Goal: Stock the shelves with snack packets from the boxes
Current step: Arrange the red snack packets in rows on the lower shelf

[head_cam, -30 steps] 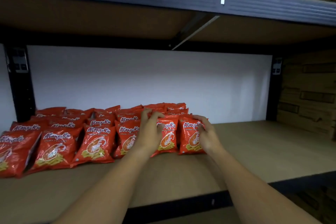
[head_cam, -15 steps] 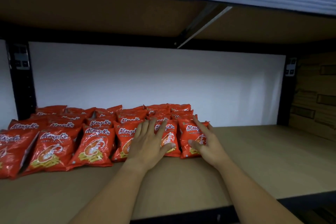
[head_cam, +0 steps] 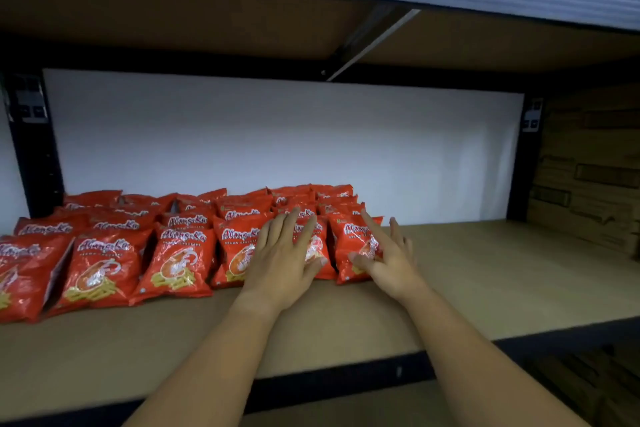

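Both spread flat: left hand [head_cam: 282,262] over second-last packet [head_cam: 313,246], right hand [head_cam: 389,258] on end packet [head_cam: 353,246] at 11 o'clock; bare shelf [head_cam: 502,270] toward 3 o'clock.

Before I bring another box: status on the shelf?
Left hand and right hand open, fingers flat on front packets. Red packets fill shelf's left half. Nothing blocking.

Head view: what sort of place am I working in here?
Probably a stockroom or shop storage area: a metal-framed shelf with wooden boards, rows of identical red snack packets, and stacked cardboard boxes on the right.
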`<action>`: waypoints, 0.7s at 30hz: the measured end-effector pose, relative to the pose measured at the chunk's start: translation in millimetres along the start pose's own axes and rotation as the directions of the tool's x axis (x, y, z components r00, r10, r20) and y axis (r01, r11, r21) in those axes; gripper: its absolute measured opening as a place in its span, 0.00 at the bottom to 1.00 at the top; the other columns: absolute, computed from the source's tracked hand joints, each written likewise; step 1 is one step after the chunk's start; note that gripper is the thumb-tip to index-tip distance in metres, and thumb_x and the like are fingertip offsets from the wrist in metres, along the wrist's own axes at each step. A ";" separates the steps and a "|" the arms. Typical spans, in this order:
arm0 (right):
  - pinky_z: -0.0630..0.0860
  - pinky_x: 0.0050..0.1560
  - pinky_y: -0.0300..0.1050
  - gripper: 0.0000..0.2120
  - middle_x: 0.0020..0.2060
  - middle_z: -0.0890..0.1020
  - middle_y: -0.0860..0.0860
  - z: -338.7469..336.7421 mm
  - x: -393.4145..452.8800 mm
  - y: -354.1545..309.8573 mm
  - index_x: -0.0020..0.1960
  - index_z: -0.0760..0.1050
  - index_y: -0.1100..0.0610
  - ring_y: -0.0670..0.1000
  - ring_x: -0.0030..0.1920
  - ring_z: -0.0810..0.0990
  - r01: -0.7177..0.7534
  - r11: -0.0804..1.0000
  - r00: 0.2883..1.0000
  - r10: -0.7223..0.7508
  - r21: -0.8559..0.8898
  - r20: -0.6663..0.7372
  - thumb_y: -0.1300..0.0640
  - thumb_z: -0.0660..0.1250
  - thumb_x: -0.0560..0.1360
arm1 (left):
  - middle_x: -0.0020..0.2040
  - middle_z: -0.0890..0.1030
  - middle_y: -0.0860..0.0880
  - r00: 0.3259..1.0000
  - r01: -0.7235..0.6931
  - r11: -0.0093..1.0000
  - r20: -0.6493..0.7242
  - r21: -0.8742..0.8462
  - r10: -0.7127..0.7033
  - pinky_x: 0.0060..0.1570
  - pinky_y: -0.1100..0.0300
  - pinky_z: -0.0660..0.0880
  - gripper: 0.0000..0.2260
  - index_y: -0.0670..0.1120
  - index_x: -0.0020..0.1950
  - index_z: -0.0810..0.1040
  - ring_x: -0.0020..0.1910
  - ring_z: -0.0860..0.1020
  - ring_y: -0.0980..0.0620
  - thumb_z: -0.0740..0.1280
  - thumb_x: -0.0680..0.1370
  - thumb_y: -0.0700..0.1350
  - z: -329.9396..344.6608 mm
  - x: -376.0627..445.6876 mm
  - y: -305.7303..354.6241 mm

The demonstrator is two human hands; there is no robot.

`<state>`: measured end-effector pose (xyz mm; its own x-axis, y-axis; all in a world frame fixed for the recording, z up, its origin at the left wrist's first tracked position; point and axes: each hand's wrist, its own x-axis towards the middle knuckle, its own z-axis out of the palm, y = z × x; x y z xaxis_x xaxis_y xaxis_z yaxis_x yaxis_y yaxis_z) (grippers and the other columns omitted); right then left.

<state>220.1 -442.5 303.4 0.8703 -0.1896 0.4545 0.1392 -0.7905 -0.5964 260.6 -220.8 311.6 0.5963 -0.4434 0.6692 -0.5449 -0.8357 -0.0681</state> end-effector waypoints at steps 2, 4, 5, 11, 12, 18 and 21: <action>0.53 0.74 0.64 0.41 0.80 0.54 0.52 -6.6 -9.0 2.2 0.72 0.47 0.22 0.58 0.78 0.49 0.004 0.999 1.000 -0.004 -0.047 -0.004 0.31 0.66 0.66 | 0.79 0.61 0.46 1.000 -0.003 0.996 -0.001 -0.089 0.002 0.75 0.48 0.57 0.31 0.50 0.81 0.58 0.77 0.58 0.44 0.59 0.81 0.61 -9.8 -7.4 13.1; 0.57 0.73 0.58 0.40 0.76 0.64 0.51 -16.3 -21.8 3.7 0.75 0.53 0.30 0.57 0.76 0.55 0.037 0.998 0.999 -0.038 -0.056 -0.018 0.34 0.67 0.67 | 0.75 0.66 0.49 1.000 0.015 0.979 -0.003 -0.204 -0.016 0.72 0.51 0.61 0.29 0.50 0.79 0.62 0.74 0.61 0.47 0.62 0.80 0.58 -20.2 -17.7 30.5; 0.60 0.71 0.54 0.38 0.72 0.68 0.52 -22.8 -31.1 4.1 0.75 0.57 0.34 0.57 0.73 0.60 0.042 0.998 0.998 -0.044 -0.046 -0.035 0.38 0.69 0.68 | 0.73 0.68 0.49 1.000 0.011 0.964 -0.002 -0.266 -0.012 0.70 0.52 0.63 0.27 0.49 0.77 0.64 0.72 0.64 0.48 0.63 0.80 0.57 -25.9 -24.6 41.6; 0.76 0.53 0.44 0.18 0.49 0.79 0.46 -67.9 -114.4 13.9 0.60 0.79 0.49 0.45 0.47 0.77 0.019 0.999 0.997 -0.021 -0.026 -0.080 0.52 0.76 0.72 | 0.48 0.79 0.54 0.996 0.038 0.773 0.087 -0.633 0.023 0.51 0.50 0.78 0.13 0.54 0.61 0.76 0.49 0.79 0.52 0.68 0.77 0.53 -39.5 -67.8 105.0; 0.77 0.53 0.44 0.15 0.48 0.79 0.46 -75.1 -130.2 18.3 0.58 0.79 0.50 0.45 0.47 0.78 0.018 0.999 0.997 -0.020 -0.031 -0.080 0.52 0.75 0.72 | 0.46 0.80 0.55 0.996 0.024 0.752 0.081 -0.659 0.040 0.49 0.51 0.78 0.11 0.53 0.58 0.77 0.46 0.79 0.52 0.69 0.77 0.53 -41.7 -73.9 116.1; 0.68 0.45 0.28 0.13 0.44 0.80 0.45 -106.8 -233.5 41.7 0.55 0.81 0.51 0.42 0.45 0.78 0.005 0.988 0.993 -0.022 -0.155 -0.112 0.53 0.76 0.72 | 0.39 0.79 0.56 0.989 -0.042 0.584 0.048 -0.811 0.137 0.41 0.65 0.73 0.05 0.48 0.51 0.80 0.37 0.76 0.58 0.71 0.77 0.46 -33.9 -127.8 178.0; 0.73 0.45 0.34 0.14 0.42 0.82 0.47 -94.7 -289.1 76.0 0.53 0.83 0.53 0.45 0.42 0.79 -0.136 0.981 0.990 0.138 -0.135 0.006 0.54 0.78 0.68 | 0.38 0.81 0.56 0.931 0.104 0.557 0.277 -0.824 0.236 0.40 0.67 0.74 0.06 0.48 0.51 0.80 0.36 0.78 0.60 0.73 0.76 0.46 6.2 -167.5 196.4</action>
<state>-65.7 -502.9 189.4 0.8842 -0.2931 0.3637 -0.0455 -0.8290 -0.5574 57.3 -312.7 181.5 0.5903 -0.6998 0.4023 -0.7272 -0.2448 0.6412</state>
